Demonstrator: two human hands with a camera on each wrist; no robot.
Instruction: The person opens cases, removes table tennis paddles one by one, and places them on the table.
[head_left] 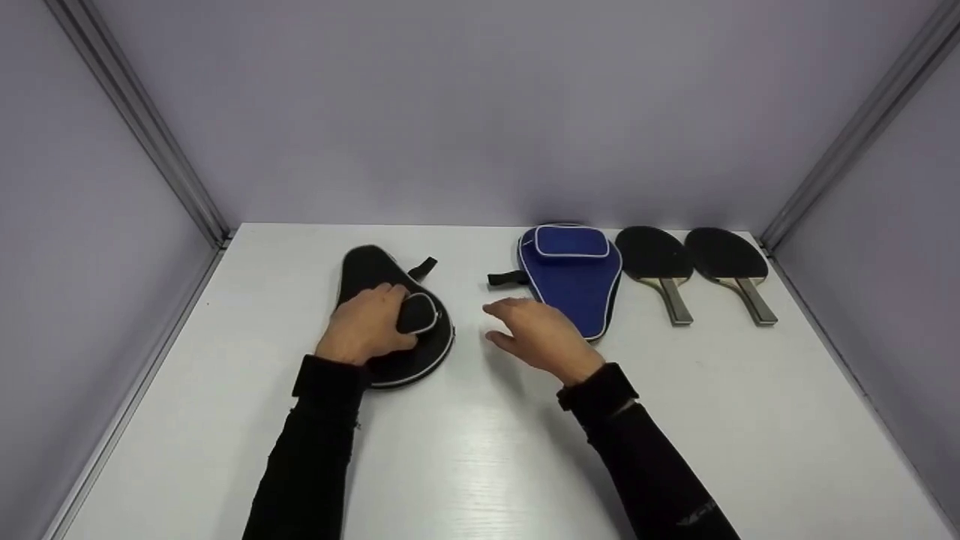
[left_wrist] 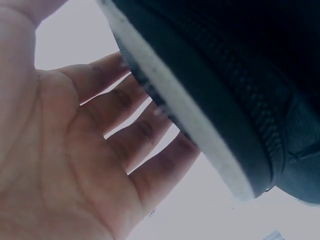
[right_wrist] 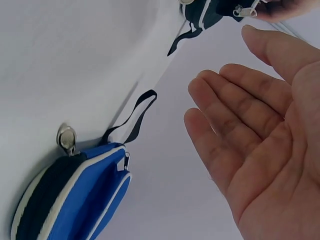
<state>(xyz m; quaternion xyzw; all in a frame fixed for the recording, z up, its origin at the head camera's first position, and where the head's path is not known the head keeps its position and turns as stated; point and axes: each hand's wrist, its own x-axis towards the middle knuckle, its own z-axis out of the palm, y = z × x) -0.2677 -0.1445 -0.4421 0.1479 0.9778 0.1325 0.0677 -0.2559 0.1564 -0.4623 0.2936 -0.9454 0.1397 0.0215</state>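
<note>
Gripping the small pocket (head_left: 418,313) of the black case (head_left: 424,351), the left hand (head_left: 367,322) has its thumb on the near side and its fingers over the far side. Fingertips themselves hidden behind the white-edged rim in the left wrist view; cannot tell how firmly they press. Black case lies under this hand on the white table (head_left: 465,465), narrow end beyond the fingers, broad end nearer the wrist, strap (head_left: 423,268) out past the fingertips to the right.

Right hand (head_left: 544,334) holds nothing: fingers (right_wrist: 212,145) nearly side by side, thumb well apart. Blue case (head_left: 577,289) beyond and to the right of these fingers, its own strap (head_left: 507,279) just past their tips. Two paddles, one (head_left: 654,253) beside the blue case, the other (head_left: 726,253) further right, both well away from either hand.

Risks, as judged: pulling by the pocket alone would likely swing the case's broad end or strain the seam, since the hold is off to one side. Loose fingers could let the pocket slip. A careless right hand might hook the blue strap and drag that case askew.
</note>
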